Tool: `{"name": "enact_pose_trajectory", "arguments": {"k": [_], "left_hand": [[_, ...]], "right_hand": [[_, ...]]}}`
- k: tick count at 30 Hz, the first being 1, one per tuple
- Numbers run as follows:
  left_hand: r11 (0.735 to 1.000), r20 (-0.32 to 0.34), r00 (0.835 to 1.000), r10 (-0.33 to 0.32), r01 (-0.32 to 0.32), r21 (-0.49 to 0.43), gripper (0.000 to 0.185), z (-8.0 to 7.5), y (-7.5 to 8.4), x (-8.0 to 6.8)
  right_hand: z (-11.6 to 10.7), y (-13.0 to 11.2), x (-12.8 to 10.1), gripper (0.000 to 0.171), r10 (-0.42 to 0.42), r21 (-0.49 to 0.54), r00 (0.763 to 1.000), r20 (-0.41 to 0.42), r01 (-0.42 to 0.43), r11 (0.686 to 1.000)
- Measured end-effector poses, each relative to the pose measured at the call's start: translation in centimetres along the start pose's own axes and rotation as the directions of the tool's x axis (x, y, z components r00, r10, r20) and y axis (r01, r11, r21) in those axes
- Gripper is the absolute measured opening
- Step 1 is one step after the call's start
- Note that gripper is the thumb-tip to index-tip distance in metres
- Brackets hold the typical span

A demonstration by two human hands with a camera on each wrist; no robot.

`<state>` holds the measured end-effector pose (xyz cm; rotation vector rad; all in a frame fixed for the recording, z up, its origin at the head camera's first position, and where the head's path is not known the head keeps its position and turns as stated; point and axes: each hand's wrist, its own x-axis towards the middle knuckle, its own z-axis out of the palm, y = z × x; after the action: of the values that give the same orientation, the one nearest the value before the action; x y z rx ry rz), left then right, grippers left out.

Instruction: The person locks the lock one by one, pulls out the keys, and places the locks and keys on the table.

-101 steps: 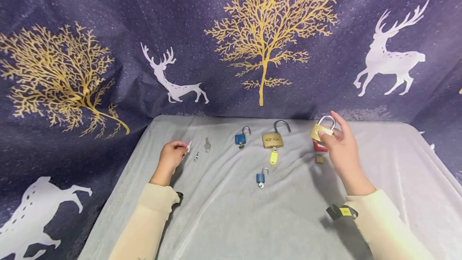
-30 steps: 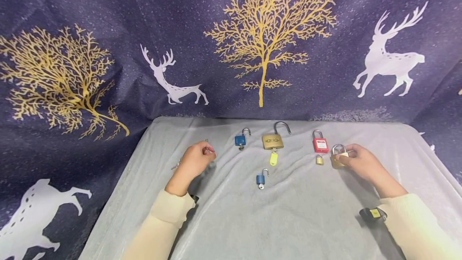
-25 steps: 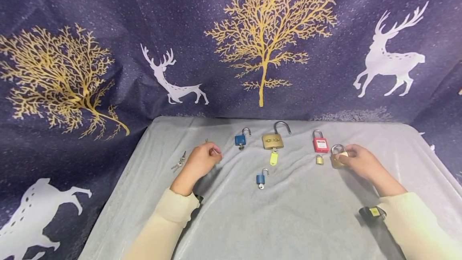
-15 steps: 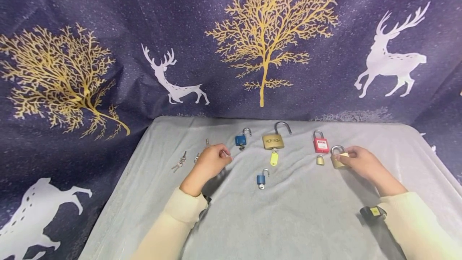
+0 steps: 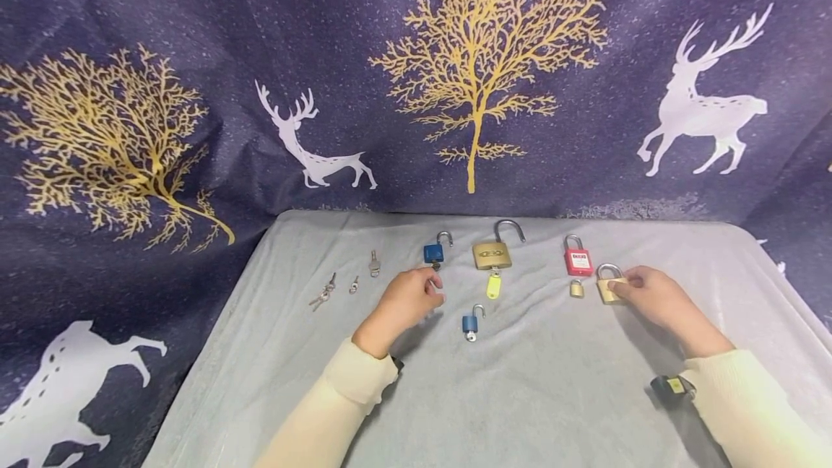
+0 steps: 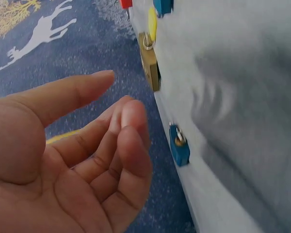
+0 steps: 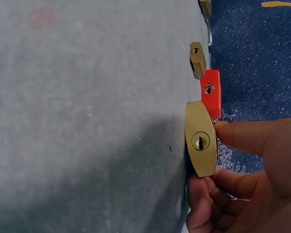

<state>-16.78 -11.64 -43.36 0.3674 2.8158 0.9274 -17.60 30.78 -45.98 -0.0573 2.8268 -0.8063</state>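
My right hand holds a brass padlock by its right side, thumb on its face. The padlock lies on the grey cloth with its shackle down in the body. Its keyhole end faces the right wrist camera, and thumb and fingers grip the brass padlock there. My left hand hovers over the cloth just below a blue padlock with a raised shackle. In the left wrist view the left hand has loosely bent fingers, thumb apart, and nothing between them.
Left on the cloth lie a bunch of keys, a small key and a larger key. A big brass padlock with yellow tag, a small blue padlock, a red padlock and a tiny brass padlock lie rightward.
The right hand has lowered the brass padlock to the cloth beside the red one. The left hand has let go of the keys at the left and moved right, past the other keys.
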Motion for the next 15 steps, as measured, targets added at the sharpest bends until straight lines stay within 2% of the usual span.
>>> {"name": "enact_pose_trajectory", "arguments": {"k": [4, 9, 15], "left_hand": [[1.000, 0.033, 0.999, 0.025, -0.025, 0.016, 0.015, 0.9, 0.7, 0.0], [0.999, 0.070, 0.997, 0.022, -0.024, 0.027, 0.014, 1.9, 1.5, -0.1], [0.997, 0.085, 0.996, 0.020, -0.026, 0.070, 0.017, 2.8, 1.9, -0.2]], "right_hand": [[0.2, -0.1, -0.2, 0.049, -0.037, -0.024, 0.998, -0.042, 0.036, 0.999], [0.4, -0.3, -0.4, 0.044, -0.058, -0.042, 0.996, -0.065, 0.056, 0.998], [0.4, -0.1, -0.2, 0.039, -0.079, -0.066, 0.993, -0.088, 0.073, 0.995]]}}
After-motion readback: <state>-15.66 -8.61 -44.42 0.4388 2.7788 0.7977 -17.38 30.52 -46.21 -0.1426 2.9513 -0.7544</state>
